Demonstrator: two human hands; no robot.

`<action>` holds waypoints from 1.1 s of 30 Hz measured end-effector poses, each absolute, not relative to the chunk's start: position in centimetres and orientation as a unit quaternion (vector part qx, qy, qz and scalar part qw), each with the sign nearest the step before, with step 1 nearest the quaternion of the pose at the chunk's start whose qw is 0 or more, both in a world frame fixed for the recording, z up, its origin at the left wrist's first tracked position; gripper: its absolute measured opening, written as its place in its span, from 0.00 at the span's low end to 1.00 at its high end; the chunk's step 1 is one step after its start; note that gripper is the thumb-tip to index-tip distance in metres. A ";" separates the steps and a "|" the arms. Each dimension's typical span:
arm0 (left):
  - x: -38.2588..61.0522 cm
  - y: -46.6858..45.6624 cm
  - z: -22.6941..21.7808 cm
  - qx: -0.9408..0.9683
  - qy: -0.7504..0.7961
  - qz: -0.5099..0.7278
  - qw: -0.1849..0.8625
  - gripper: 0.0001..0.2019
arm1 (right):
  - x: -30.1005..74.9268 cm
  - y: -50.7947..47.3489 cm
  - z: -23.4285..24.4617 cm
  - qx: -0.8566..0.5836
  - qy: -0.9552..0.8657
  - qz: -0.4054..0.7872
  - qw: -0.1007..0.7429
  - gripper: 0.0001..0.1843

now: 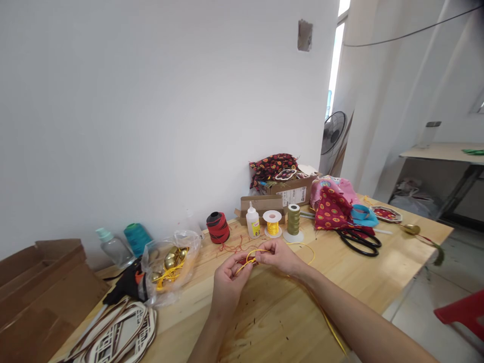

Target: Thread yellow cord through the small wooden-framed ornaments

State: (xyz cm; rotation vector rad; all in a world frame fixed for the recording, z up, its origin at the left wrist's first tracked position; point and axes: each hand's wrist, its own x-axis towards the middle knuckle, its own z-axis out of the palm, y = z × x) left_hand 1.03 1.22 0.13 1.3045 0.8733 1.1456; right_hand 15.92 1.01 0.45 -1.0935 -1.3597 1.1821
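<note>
Above the middle of the wooden table [212,330], my left hand [231,275] pinches a small dark red piece [242,261] with yellow cord across it. The piece is mostly hidden by fingers, so its kind cannot be made out. Close against it, my right hand [279,257] has its fingertips closed on the yellow cord [328,322], which forms a small loop between the hands. The cord's long tail curves behind my right wrist and down past the forearm. Just beyond my hands, loose red threads [236,246] lie on the wood.
Behind stand a red thread spool [218,228], glue bottle [252,222], yellow cord spool [273,224] and olive spool [293,222]. Black-handled scissors [361,242] lie right, near a red patterned pouch [333,209]. At left are a bag of brass bells [172,262], wooden frames [121,335] and a cardboard box [49,297].
</note>
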 end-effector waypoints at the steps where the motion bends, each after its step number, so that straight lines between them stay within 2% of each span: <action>1: 1.1 1.2 0.1 0.563 0.367 0.488 0.557 0.11 | 15.9 1.0 0.5 -0.449 -0.560 0.490 0.495 0.17; 7: 1.3 1.2 0.0 0.588 0.372 0.483 0.532 0.07 | 15.8 1.0 0.6 -0.438 -0.547 0.508 0.501 0.16; 22: 1.2 0.9 0.5 0.586 0.371 0.485 0.533 0.07 | 15.4 0.6 1.4 -0.448 -0.518 0.520 0.510 0.12; 33: 0.9 1.4 -0.2 0.594 0.381 0.472 0.527 0.09 | 15.5 0.5 1.3 -0.429 -0.549 0.518 0.496 0.15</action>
